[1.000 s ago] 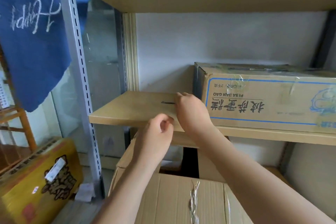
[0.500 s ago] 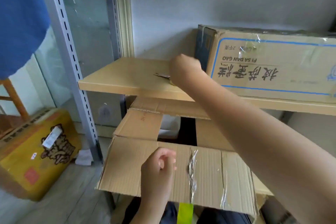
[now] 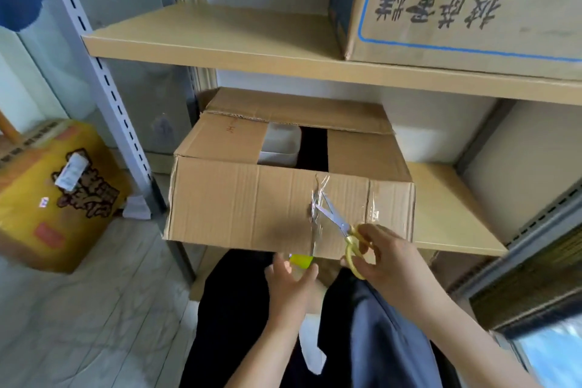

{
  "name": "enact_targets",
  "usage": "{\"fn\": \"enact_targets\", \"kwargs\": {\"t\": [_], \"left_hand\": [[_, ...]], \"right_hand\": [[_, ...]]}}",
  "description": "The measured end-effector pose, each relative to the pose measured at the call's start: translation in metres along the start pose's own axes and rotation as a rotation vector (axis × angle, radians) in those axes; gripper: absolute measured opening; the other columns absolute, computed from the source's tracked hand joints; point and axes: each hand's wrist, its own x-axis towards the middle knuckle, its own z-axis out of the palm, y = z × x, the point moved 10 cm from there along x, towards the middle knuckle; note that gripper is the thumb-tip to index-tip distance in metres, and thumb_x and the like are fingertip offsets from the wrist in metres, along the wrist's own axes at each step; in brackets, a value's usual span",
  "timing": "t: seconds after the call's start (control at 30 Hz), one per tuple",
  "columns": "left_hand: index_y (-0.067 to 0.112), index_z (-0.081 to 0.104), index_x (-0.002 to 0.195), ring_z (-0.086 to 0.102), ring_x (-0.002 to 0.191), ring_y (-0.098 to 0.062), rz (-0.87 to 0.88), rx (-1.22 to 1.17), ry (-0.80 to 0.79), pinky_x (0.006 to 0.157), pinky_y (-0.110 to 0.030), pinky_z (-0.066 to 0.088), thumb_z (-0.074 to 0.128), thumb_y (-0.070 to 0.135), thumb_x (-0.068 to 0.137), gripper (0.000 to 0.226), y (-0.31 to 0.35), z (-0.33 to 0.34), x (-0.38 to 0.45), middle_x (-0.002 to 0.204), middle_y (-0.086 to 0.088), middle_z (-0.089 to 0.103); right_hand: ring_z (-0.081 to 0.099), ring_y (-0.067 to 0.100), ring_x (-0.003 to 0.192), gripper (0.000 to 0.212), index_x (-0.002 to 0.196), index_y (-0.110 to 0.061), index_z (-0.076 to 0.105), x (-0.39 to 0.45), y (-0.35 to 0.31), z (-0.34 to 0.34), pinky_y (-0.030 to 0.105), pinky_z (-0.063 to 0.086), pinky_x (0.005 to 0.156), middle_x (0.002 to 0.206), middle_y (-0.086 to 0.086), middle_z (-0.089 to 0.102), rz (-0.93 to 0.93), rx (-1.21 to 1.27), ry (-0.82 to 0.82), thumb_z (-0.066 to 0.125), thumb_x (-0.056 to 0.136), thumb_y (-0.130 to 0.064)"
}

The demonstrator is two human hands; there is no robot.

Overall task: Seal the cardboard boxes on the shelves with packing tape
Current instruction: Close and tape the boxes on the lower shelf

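Note:
A plain cardboard box (image 3: 239, 205) stands on the lower shelf with its top flaps partly apart; a white container (image 3: 278, 148) shows through the gap. A strip of clear packing tape (image 3: 316, 214) hangs down the box's front flap. My right hand (image 3: 382, 257) grips yellow-handled scissors (image 3: 341, 225), blades open and pointing up-left at the tape strip. My left hand (image 3: 291, 280) is below the flap's bottom edge, fingers around a yellow-green tape roll (image 3: 300, 260), mostly hidden.
A taped box with blue printing (image 3: 466, 6) sits on the upper shelf board (image 3: 220, 38), right side. A grey slotted upright (image 3: 94, 72) stands at left. A yellow printed carton (image 3: 53, 195) rests on the tiled floor. My dark-clothed legs are below.
My right hand has come down from the upper shelf with the scissors to the tape on the box's front. My left hand dropped below the flap. The camera tilted downward.

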Motion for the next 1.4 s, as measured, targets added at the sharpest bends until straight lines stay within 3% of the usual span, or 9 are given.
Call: {"fn": "enact_targets", "kwargs": {"t": [0.13,0.33,0.43,0.6,0.73,0.97,1.07,1.2,1.4], "left_hand": [[0.032,0.050,0.104,0.049,0.112,-0.003,0.068,-0.090,0.033,0.098,-0.028,0.040,0.073,0.051,0.062,0.051,-0.005,-0.006,-0.005,0.117,0.007,0.044],[0.023,0.053,0.103,0.065,0.090,0.002,0.125,-0.293,-0.127,0.072,-0.009,0.049,0.070,0.012,0.074,0.035,0.011,0.005,-0.013,0.093,0.016,0.073],[0.023,0.056,0.115,0.068,0.100,-0.003,0.147,-0.310,-0.205,0.080,-0.016,0.052,0.071,0.002,0.086,0.039,0.024,0.009,-0.015,0.104,0.012,0.074],[0.014,0.065,0.101,0.068,0.074,-0.006,0.138,-0.261,-0.325,0.070,-0.018,0.053,0.061,0.007,0.095,0.011,0.036,0.014,-0.025,0.078,0.003,0.072],[0.010,0.060,0.111,0.061,0.060,-0.026,0.017,-0.256,-0.380,0.062,-0.031,0.051,0.054,0.012,0.099,0.013,0.018,0.023,-0.042,0.067,-0.017,0.065],[-0.003,0.053,0.110,0.060,0.050,-0.028,0.022,-0.356,-0.347,0.053,-0.028,0.049,0.053,0.014,0.097,0.021,0.024,0.021,-0.059,0.069,-0.019,0.066],[-0.004,0.052,0.107,0.061,0.048,-0.027,-0.013,-0.360,-0.384,0.053,-0.027,0.049,0.052,0.012,0.099,0.018,0.018,0.024,-0.072,0.068,-0.020,0.066],[0.000,0.054,0.105,0.062,0.051,-0.027,-0.038,-0.367,-0.350,0.054,-0.026,0.049,0.051,0.013,0.101,0.014,0.014,0.017,-0.082,0.070,-0.021,0.068],[-0.005,0.053,0.106,0.060,0.048,-0.025,-0.067,-0.382,-0.315,0.051,-0.025,0.049,0.051,0.014,0.101,0.020,0.013,0.013,-0.091,0.069,-0.022,0.067]], "right_hand": [[0.041,0.013,0.100,0.074,0.114,-0.026,0.054,-0.007,0.006,0.012,0.028,0.043,0.082,0.115,-0.014,0.046,-0.088,-0.217,0.040,0.062,0.058,-0.074],[0.046,0.026,0.115,0.079,0.113,-0.021,0.047,0.003,-0.014,0.037,0.036,0.046,0.097,0.111,-0.001,0.056,-0.369,-0.461,0.074,0.086,0.046,-0.039],[0.046,0.026,0.117,0.076,0.110,-0.018,0.051,0.013,-0.019,0.036,0.035,0.052,0.091,0.112,0.001,0.061,-0.400,-0.412,0.072,0.085,0.043,-0.025],[0.048,0.025,0.135,0.045,0.114,-0.015,0.065,0.017,-0.033,0.028,0.037,0.045,0.108,0.130,-0.003,0.062,-0.551,-0.310,0.048,0.070,0.070,-0.025],[0.056,0.016,0.124,0.042,0.105,-0.023,0.063,0.025,-0.045,0.006,0.035,0.059,0.072,0.113,-0.010,0.067,-0.520,-0.297,0.030,0.067,0.064,-0.031],[0.056,0.010,0.097,0.038,0.105,-0.036,0.055,0.001,-0.065,-0.027,0.028,0.049,0.054,0.102,-0.021,0.058,-0.483,-0.368,-0.043,0.051,0.074,-0.058],[0.056,0.003,0.076,0.053,0.095,-0.040,0.050,-0.029,-0.049,-0.037,0.022,0.045,0.060,0.085,-0.019,0.057,-0.258,-0.381,-0.279,0.043,0.070,-0.087],[0.064,0.003,0.079,0.080,0.095,-0.036,0.062,-0.079,0.011,-0.016,0.023,0.053,0.077,0.087,-0.014,0.066,0.113,-0.543,-0.805,0.035,0.055,-0.101],[0.067,0.011,0.056,0.088,0.086,-0.012,0.064,-0.062,0.027,0.013,0.017,0.050,0.055,0.084,0.003,0.066,0.299,-0.490,-0.987,0.043,0.064,-0.094]]}}
